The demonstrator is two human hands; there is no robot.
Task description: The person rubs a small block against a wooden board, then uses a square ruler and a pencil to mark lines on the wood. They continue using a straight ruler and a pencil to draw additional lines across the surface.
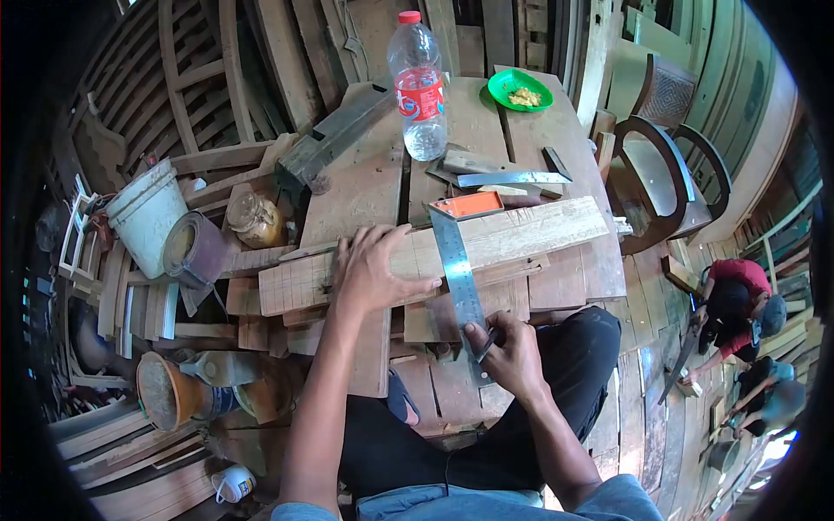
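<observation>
A squared wooden plank (530, 230) with pencil lines at its left end lies across the workbench in front of me. My left hand (369, 267) rests spread on its top, with the thumb stretched towards a try square. This try square (457, 265) has an orange handle set against the plank's far edge, and its metal blade crosses the plank towards me. My right hand (512, 354) is closed at the blade's near end, thumb on the metal. A thin dark stick, perhaps a pencil (488, 346), shows between its fingers.
A water bottle (420, 91), a green bowl of food (521, 91) and another square (512, 179) are on the workbench (356, 187). Buckets (152, 213) and wood pieces crowd the left. Chairs (665, 174) stand at right; two people (738, 291) sit beyond on the plank floor.
</observation>
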